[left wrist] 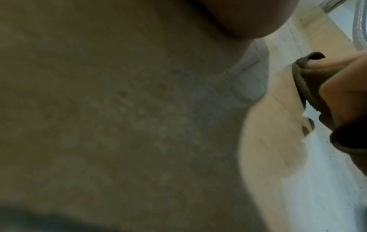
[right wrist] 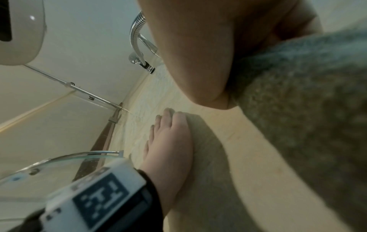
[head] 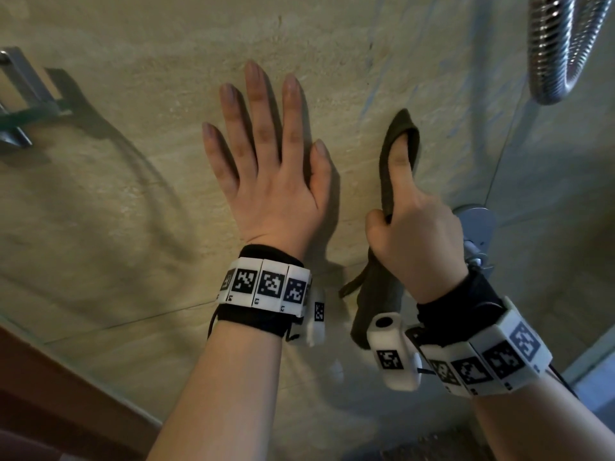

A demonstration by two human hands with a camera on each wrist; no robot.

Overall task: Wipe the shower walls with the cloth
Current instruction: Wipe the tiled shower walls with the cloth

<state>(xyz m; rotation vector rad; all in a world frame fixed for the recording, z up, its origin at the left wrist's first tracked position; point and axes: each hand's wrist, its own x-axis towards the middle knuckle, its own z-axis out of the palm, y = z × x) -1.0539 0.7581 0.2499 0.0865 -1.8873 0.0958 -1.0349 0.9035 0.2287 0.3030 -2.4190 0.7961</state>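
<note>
The beige stone-look shower wall (head: pixel 133 181) fills the head view. My left hand (head: pixel 266 168) lies flat on it, fingers straight and spread. To its right my right hand (head: pixel 416 234) grips a dark olive cloth (head: pixel 389 168); the cloth wraps over the raised index finger, which presses it against the wall, and its tail hangs below the fist (head: pixel 376 304). The left wrist view shows the cloth (left wrist: pixel 168 87) edge-on under my right hand's (left wrist: pixel 347 97) finger. The right wrist view shows the cloth (right wrist: pixel 307 102) close up and my left hand (right wrist: pixel 170 138) flat on the wall (right wrist: pixel 248 141).
A chrome shower hose (head: pixel 559 51) loops down at the upper right, above a chrome valve fitting (head: pixel 479 227) behind my right hand. A metal bracket with a glass shelf (head: pixel 23 104) sticks out at the left. A glass panel edge (right wrist: pixel 59 158) curves below.
</note>
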